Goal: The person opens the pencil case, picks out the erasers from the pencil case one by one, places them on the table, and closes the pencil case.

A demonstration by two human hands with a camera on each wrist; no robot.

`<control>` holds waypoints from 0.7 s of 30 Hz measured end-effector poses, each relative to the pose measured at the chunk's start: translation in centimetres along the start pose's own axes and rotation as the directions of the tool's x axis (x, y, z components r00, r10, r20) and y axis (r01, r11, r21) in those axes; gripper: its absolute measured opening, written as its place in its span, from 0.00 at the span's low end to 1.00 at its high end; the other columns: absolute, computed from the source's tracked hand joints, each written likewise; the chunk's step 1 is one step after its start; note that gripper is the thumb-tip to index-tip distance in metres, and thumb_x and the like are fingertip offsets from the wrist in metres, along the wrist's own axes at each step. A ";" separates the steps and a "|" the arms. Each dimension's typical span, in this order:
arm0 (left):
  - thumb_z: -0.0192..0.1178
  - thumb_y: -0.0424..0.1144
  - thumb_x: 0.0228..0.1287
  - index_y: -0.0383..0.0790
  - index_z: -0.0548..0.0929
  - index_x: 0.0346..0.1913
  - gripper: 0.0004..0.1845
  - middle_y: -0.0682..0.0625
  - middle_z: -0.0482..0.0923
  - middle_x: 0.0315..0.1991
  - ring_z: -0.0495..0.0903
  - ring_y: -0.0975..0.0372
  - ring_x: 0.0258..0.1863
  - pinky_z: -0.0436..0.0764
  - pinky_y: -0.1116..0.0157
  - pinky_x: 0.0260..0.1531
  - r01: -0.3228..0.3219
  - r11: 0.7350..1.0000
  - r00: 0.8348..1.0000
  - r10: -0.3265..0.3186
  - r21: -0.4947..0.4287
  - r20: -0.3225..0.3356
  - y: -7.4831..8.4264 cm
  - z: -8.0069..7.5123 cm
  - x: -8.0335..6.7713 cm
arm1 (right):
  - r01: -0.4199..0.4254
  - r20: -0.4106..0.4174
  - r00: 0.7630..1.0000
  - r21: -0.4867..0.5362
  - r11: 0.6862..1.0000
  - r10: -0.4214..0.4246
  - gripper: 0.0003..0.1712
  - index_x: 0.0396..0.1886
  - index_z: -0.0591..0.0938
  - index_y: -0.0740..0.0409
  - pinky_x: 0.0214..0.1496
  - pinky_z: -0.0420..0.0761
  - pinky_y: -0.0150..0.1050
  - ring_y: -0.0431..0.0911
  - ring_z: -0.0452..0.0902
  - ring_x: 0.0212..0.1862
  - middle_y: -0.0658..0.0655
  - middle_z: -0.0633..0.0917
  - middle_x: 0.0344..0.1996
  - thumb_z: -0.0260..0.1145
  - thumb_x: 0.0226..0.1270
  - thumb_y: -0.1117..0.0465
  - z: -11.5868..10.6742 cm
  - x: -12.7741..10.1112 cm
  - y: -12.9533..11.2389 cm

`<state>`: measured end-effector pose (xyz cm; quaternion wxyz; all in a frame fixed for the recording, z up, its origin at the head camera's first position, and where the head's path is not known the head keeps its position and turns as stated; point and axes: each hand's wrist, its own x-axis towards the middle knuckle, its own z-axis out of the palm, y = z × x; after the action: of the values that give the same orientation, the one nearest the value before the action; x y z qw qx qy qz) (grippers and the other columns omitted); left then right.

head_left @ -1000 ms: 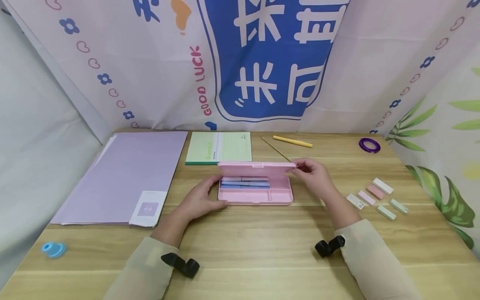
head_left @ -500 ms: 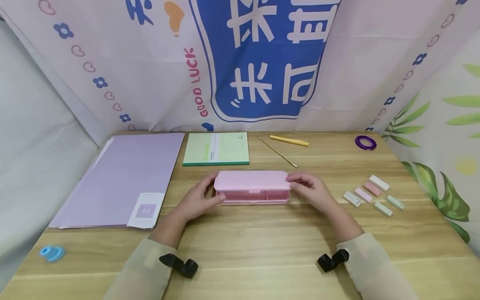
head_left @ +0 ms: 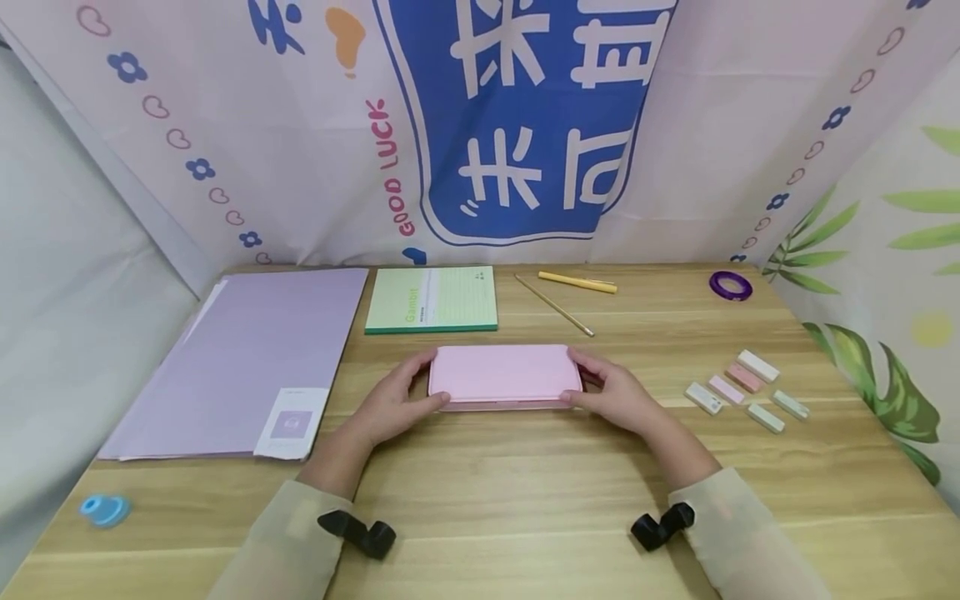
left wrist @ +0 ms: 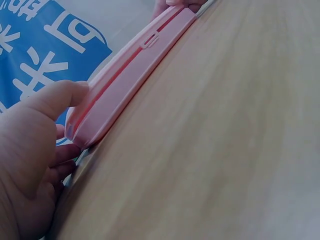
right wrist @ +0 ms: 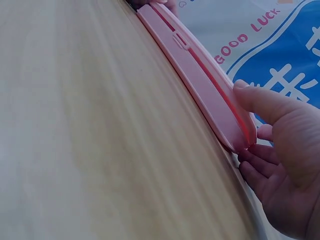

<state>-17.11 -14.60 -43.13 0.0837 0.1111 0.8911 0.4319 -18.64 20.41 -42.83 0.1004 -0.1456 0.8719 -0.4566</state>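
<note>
A pink pencil case (head_left: 504, 372) lies on the table between both hands, its lid lowered. In the left wrist view, a thin gap runs between the lid and the base (left wrist: 115, 95) near the clasp (left wrist: 149, 41). My left hand (head_left: 392, 402) grips the case's left end, thumb at the front edge and fingers round the side. At the opposite end my right hand (head_left: 621, 398) holds it the same way, its thumb (right wrist: 260, 100) on the lid's front edge. The inside of the case is hidden.
Behind the case lie a green notebook (head_left: 431, 298), a thin pencil-like stick (head_left: 553, 304) and a yellow pen (head_left: 577, 282). Several erasers (head_left: 744, 377) and a purple tape roll (head_left: 731, 286) lie right. Purple folder (head_left: 247, 358) and blue stopper-like piece (head_left: 105, 510) lie left.
The case's lid has swung down from raised to nearly flat, covering the pens inside. My right hand has come down with it to the right end; the left hand stays at the left end.
</note>
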 end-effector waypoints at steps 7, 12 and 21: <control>0.66 0.52 0.61 0.40 0.59 0.75 0.44 0.42 0.58 0.76 0.55 0.49 0.76 0.56 0.48 0.75 -0.009 1.000 1.000 0.009 0.003 0.003 0.1 0.0 0.0 | -0.033 0.012 0.999 0.031 0.999 0.033 0.46 0.72 0.64 0.67 0.72 0.67 0.50 0.60 0.64 0.71 0.67 0.65 0.72 0.75 0.58 0.58 0.0 0.1 -0.3; 0.66 0.50 0.61 0.37 0.58 0.75 0.44 0.40 0.58 0.75 0.55 0.48 0.76 0.56 0.49 0.76 -0.017 1.000 1.000 0.017 0.018 0.005 0.5 -0.1 0.1 | -0.026 0.016 1.000 0.027 0.999 0.026 0.46 0.72 0.64 0.68 0.71 0.67 0.50 0.60 0.64 0.71 0.67 0.64 0.72 0.75 0.58 0.58 -0.3 0.1 -0.3; 0.66 0.52 0.61 0.39 0.57 0.75 0.45 0.41 0.58 0.75 0.55 0.48 0.76 0.57 0.48 0.75 -0.012 1.000 1.000 0.012 0.019 0.012 0.4 -0.1 -0.1 | -0.007 0.023 1.000 0.004 1.000 0.007 0.48 0.74 0.61 0.66 0.73 0.65 0.51 0.59 0.62 0.73 0.67 0.61 0.74 0.73 0.61 0.54 0.1 -0.2 -0.2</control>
<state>-16.95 -14.50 -42.73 0.0855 0.1201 0.8940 0.4231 -18.37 20.29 -42.72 0.1122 -0.1474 0.8703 -0.4562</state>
